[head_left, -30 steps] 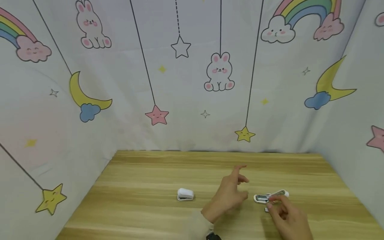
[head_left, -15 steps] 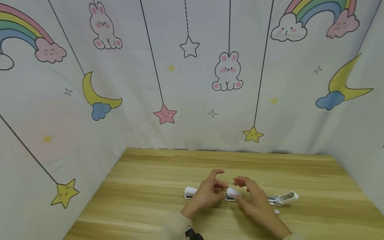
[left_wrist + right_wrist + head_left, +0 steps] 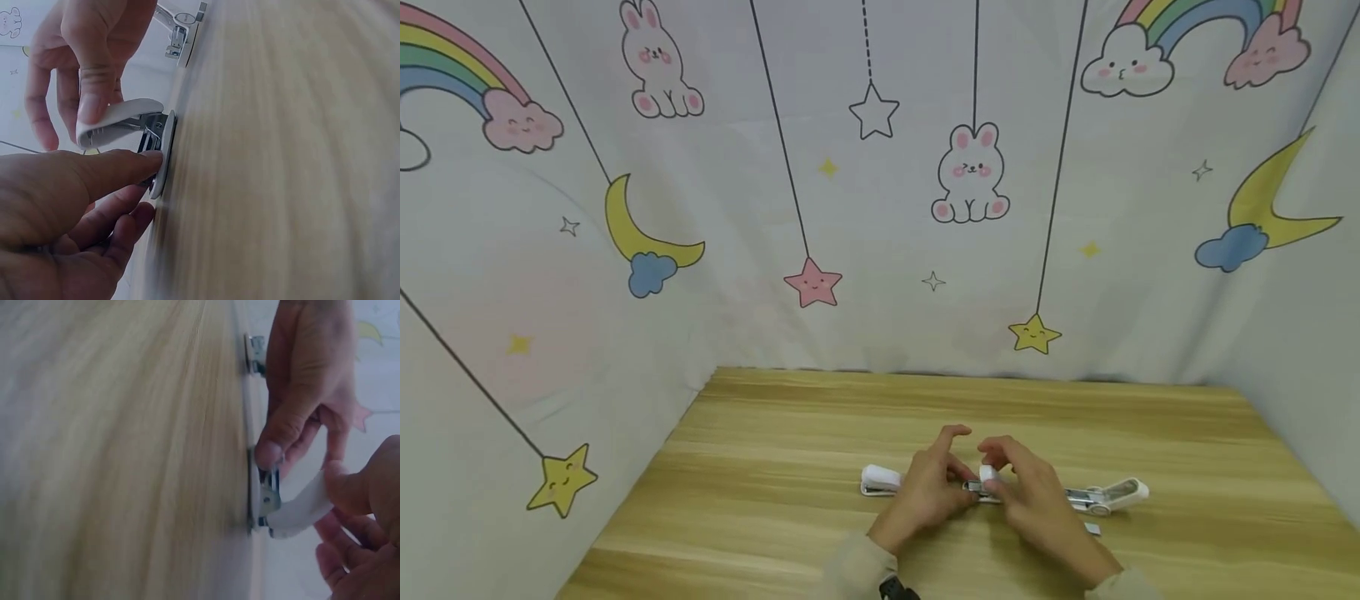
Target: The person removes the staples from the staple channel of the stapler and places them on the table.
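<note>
1. Now, as to the middle stapler (image 3: pixel 119 117): sits on the table (image 3: pixel 775 467) between both hands, with its lid (image 3: pixel 987 472) tipped well up, after lying low half a second ago.
2. Left hand (image 3: pixel 927 485): reaches slightly farther right than before; grasps the front of the middle stapler, with thumb pressed on the metal rail (image 3: pixel 267 500).
3. Right hand (image 3: pixel 1033 487): pinches the raised lid near its tip.
4. Right stapler (image 3: pixel 1124 494): lies spread open, as before, near a small white piece (image 3: pixel 1093 528).
5. Left stapler (image 3: pixel 880 477): rests with lid down, partly covered by the left hand.
6. Table: shows long yellow-brown wood-grain streaks. Cloth (image 3: pixel 880 225) behind and at the sides: hangs white and lightly creased, with printed rabbits, moons, stars and rainbows.
7. Lid: looks smooth, white and rounded outside, hollow beneath. Metal rail: looks narrow and grey. Sleeves (image 3: pixel 861 567): beige, beside a black watch (image 3: pixel 897 587).
</note>
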Available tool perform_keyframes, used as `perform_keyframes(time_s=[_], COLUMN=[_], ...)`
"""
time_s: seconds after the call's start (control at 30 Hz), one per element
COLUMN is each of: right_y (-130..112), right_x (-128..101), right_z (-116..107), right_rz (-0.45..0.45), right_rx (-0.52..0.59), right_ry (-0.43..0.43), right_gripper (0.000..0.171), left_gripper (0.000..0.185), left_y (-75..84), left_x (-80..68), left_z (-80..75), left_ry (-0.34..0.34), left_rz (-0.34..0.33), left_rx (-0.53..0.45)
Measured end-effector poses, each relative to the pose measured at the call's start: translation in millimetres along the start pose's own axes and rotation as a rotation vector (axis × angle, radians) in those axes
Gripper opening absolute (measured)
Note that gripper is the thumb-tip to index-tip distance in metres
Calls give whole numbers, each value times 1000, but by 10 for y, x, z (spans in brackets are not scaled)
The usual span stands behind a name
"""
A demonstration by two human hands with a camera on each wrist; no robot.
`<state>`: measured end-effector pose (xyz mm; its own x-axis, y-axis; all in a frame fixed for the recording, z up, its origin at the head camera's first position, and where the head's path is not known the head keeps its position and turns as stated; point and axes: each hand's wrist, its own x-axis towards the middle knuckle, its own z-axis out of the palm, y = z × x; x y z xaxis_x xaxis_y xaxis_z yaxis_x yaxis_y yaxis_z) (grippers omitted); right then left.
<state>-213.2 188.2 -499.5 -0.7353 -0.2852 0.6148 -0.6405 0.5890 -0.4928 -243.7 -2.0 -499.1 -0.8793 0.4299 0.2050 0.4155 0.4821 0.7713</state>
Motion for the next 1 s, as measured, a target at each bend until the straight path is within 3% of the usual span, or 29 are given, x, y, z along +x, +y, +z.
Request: perform_keyframes(time_s=[0.2, 0.4, 0.6, 0.67, 0.77, 0.9, 1.0], right_y=[20, 93, 32, -51, -190, -303, -313], right_x=[-39, -139, -182, -170, -145, -110, -88], right_z=[-140, -340, -450, -437, -391, -296, -206], right_rz=[-12, 45, 36, 11, 29, 239, 413], right_rx=[-54, -210, -324, -285, -116, 99, 111], right_ry=[15, -32, -83, -56, -84, -200, -231], right_gripper=[57, 67, 60, 52, 35, 20, 20], left_gripper=[87, 85, 80, 78, 75, 74, 72], left_y=[22, 26, 3, -10, -23, -38, -44], left_x=[14, 13, -4, -5, -5, -4, -6], left_z=[-5, -2, -13, -15, -19, -23, -23], left_ry=[7, 7, 11, 5, -4, -10, -12], left_rz=[-39, -61, -52, -47, -36, -19, -13], left_rx=[-28, -18, -5, -6, -13, -22, -39])
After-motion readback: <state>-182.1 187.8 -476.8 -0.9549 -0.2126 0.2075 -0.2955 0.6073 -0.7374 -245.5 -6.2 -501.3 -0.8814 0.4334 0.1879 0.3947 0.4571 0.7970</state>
